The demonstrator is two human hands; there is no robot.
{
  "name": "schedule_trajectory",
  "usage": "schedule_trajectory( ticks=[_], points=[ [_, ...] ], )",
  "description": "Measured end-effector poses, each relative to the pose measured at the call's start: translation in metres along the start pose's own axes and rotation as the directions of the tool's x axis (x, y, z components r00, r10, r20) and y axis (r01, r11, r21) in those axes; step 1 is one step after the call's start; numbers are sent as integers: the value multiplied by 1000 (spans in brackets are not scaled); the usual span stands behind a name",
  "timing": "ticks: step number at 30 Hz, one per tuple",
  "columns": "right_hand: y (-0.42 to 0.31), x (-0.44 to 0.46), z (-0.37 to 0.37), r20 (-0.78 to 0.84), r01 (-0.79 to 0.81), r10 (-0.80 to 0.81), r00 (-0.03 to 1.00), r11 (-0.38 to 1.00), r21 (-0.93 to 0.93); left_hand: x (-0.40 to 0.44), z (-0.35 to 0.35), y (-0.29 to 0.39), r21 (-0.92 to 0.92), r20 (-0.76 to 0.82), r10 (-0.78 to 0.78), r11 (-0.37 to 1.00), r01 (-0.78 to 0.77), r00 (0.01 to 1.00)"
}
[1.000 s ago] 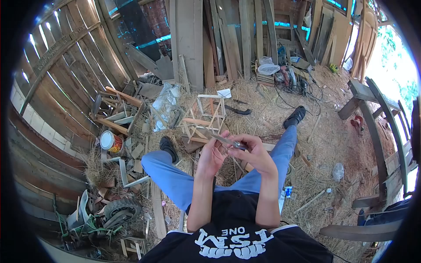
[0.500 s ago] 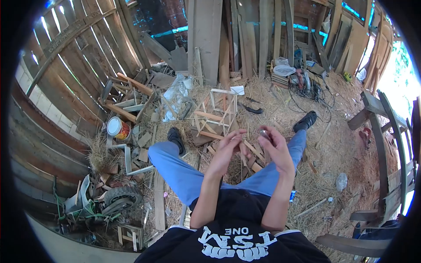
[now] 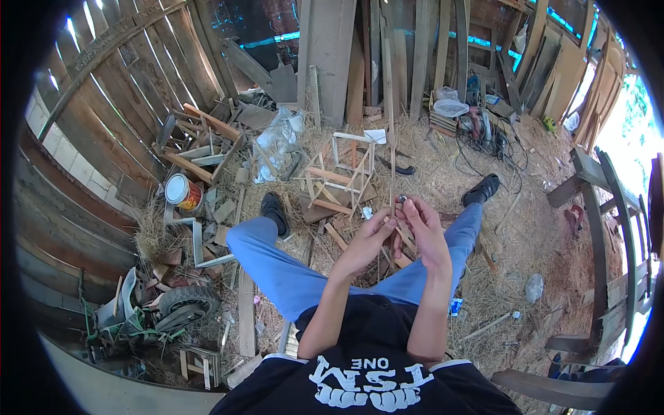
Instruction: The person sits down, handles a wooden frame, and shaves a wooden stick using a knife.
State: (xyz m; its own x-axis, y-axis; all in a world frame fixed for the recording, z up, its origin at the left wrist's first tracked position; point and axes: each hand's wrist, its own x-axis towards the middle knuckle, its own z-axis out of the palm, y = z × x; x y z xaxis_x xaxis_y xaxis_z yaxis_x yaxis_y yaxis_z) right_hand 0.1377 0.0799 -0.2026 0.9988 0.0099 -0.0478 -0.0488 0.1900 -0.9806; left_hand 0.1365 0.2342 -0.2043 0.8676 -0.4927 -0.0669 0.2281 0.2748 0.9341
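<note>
Both of my hands are raised close together between my knees. A long thin strip (image 3: pixel 393 155) stands up from between them. My left hand (image 3: pixel 368 243) pinches the strip's lower end with closed fingers. Beside it, my right hand (image 3: pixel 425 232) is curled closed around a small shiny metal object (image 3: pixel 402 199), whose tip shows at the fingertips. How much of that object lies inside the fingers is hidden. Just beyond my hands, a small wooden frame (image 3: pixel 335 178) of thin slats sits on the ground, with loose wood pieces around it.
A paint can (image 3: pixel 182 191), clear plastic sheeting (image 3: pixel 278 142) and wood scraps lie to the left. Corded power tools (image 3: pixel 484 130) are at the upper right. A wheel (image 3: pixel 188 306) rests at the lower left. A curved wooden structure (image 3: pixel 596 242) stands at the right. Boards lean at the back.
The view has shifted. My hands, apart half a second ago, have come together, and the strip now points upward. A second ago it slanted left between my fingers.
</note>
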Motion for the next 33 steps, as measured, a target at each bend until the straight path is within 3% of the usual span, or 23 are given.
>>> schedule_trajectory(
  ticks=[3, 6, 9, 15, 21, 22, 26, 29, 33],
  points=[
    [3, 0, 0, -50, 50, -49, 998, 999, 7, 1, -1, -2, -131, -22, -93, 987, 89, 995],
    [-4, -2, -3, -75, 93, -98, 992, 993, -70, 4, -5, -5, -134, 4, -104, 985, 104, 995],
    [-7, -5, -17, -76, 77, -85, 993, 992, -100, 2, 6, -1, -9, -139, -10, 1000, 9, 990],
    [-10, -14, -32, -74, 126, -152, 986, 952, -279, -3, 9, 6, -155, -220, -52, 988, 18, 974],
    [-14, -18, -20, -82, 268, -334, 939, 860, -434, 1, 8, 4, -5, -264, 191, 980, -199, 945],
    [-16, -18, -17, -86, 273, -344, 935, 854, -444, -1, 11, 4, -7, -341, 194, 978, -208, 920],
    [-14, -18, -8, -3, 228, -244, 970, 910, -348, -4, 9, 8, 59, -357, 219, 975, -213, 908],
    [-11, -14, -4, 25, 263, -270, 963, 907, -329, -8, 7, 17, 57, -264, 206, 979, -198, 942],
    [-6, -13, -9, 6, 315, -337, 942, 873, -373, -11, 9, 21, 136, -254, 192, 977, -162, 948]
  ],
)
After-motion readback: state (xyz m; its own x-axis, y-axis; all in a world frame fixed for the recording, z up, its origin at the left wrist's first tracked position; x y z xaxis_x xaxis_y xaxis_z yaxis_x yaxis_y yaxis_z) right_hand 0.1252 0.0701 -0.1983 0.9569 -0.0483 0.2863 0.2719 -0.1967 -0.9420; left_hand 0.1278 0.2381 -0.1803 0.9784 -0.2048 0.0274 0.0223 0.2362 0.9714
